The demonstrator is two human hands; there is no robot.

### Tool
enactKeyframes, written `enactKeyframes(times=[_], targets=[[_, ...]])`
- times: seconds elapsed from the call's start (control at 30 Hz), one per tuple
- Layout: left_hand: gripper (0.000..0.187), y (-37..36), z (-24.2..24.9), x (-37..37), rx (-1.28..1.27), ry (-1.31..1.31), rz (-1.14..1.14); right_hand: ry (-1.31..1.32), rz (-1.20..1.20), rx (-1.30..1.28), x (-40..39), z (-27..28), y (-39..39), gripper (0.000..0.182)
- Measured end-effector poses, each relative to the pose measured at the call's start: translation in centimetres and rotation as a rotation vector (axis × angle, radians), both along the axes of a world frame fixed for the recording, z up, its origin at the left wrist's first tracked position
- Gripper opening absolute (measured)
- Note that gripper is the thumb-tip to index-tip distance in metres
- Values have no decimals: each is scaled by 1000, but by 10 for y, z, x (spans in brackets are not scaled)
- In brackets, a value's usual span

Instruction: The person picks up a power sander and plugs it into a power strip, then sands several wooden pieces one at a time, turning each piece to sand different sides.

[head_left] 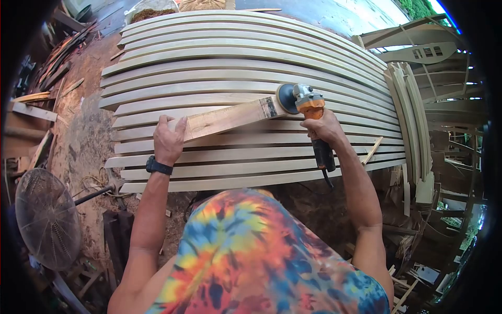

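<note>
At centre, the right hand (327, 128) grips the grinder (314, 104), the left hand (169, 144) the board (225, 121); tilting the disc (286, 98) could gouge it.

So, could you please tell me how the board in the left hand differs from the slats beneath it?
The board is much shorter, while the slats run long. The board slants across the row, its right end angled away from the person; the slats lie side by side. The board has a dark patch near its right end, whereas the slats look pale and fairly even. Both are bare wood.
</note>
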State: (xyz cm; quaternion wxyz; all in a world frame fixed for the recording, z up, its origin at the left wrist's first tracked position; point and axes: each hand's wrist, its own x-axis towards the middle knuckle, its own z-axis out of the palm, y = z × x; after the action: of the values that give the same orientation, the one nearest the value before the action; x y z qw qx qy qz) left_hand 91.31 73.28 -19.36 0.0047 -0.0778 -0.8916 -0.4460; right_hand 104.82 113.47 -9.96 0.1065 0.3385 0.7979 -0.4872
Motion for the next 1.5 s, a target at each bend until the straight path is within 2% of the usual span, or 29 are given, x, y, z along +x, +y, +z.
enactKeyframes(times=[0.07, 0.1, 0.13, 0.2, 0.3, 0.47, 0.57, 0.67, 0.77, 1.03, 1.1, 1.27, 1.4, 1.43, 1.5], targets=[[38, 1, 1, 0, 4, 13, -5, -21, 35, 21, 2, 6, -12, 28], [38, 2, 1, 0, 7, 23, -9, -37, 56, 26, 3, 7, -14, 37], [38, 2, 1, 0, 8, 22, -12, -38, 53, 27, 4, 8, -13, 37], [38, 0, 1, 0, -7, 33, -32, -32, 74, 34, 4, 6, -14, 25], [37, -1, 3, 1, -17, 24, -17, -5, -9, 27, -1, -2, 0, 26], [38, -2, -4, -1, -6, 21, -25, -39, 3, 8, -4, 3, -5, 29], [39, -1, -4, -2, -10, 28, -27, -31, 117, 59, -5, 3, -14, 34], [40, -3, -2, -2, -12, 12, -27, -8, 17, -6, -9, 5, -8, 33], [40, -4, -2, -2, -15, 12, -25, -59, 32, -27, -13, 3, 8, 33], [39, -5, -9, -5, -19, 50, -43, -45, 112, 89, -8, 14, -26, 32], [39, -5, -9, -5, 26, -8, -42, -29, 6, 12, -8, 5, -11, 30], [39, -5, -8, -5, 16, 15, -38, -22, 0, 21, -10, -1, -1, 27], [39, -4, -8, -5, 2, 92, -63, 1, 94, 62, -8, 5, -18, 29], [39, -3, -9, -5, 2, 95, -62, -21, 96, 53, -10, 5, -18, 35], [39, -2, -2, -3, 35, -19, -41, -44, 102, 42, -14, 5, -19, 40]])
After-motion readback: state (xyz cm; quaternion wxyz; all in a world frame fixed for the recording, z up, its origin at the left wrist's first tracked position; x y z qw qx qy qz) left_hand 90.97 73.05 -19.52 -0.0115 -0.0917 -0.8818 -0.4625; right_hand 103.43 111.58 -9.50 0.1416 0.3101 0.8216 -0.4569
